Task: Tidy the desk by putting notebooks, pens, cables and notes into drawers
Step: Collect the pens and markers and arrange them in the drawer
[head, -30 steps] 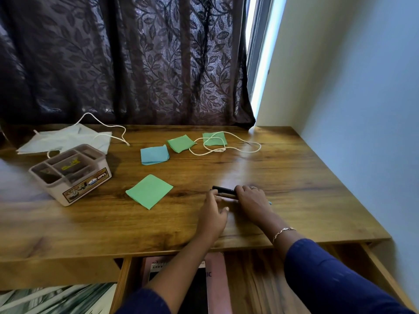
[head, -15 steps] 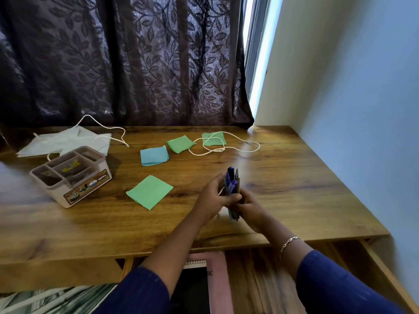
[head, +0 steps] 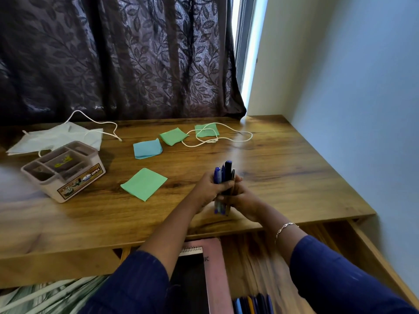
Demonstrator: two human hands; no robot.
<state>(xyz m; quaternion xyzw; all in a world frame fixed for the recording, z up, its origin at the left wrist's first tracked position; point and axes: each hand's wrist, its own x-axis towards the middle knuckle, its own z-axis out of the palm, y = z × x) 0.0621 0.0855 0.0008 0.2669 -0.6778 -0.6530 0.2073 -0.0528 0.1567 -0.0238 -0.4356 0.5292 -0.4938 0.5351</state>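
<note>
My left hand [head: 209, 189] and my right hand [head: 243, 198] are both closed around a bunch of pens [head: 223, 175], held upright above the desk's front middle. Below the desk edge a drawer [head: 367, 248] stands pulled out. It holds a pink notebook [head: 214, 270], a spiral pad [head: 191, 249] and several pens [head: 252, 303]. On the desk lie green sticky notes [head: 144, 183], a blue note stack [head: 147, 148], two more green notes [head: 173, 136] and a white cable [head: 217, 138]. Another white cable [head: 99, 125] lies at the back left.
A beige compartment organiser [head: 63, 171] stands at the left of the wooden desk [head: 294, 177]. White paper [head: 54, 138] lies behind it. A dark curtain hangs along the back. A pale wall closes the right side.
My hands gathered the pens off the desk surface and lifted them upright as a bunch. Since half a second ago they have hardly moved.
</note>
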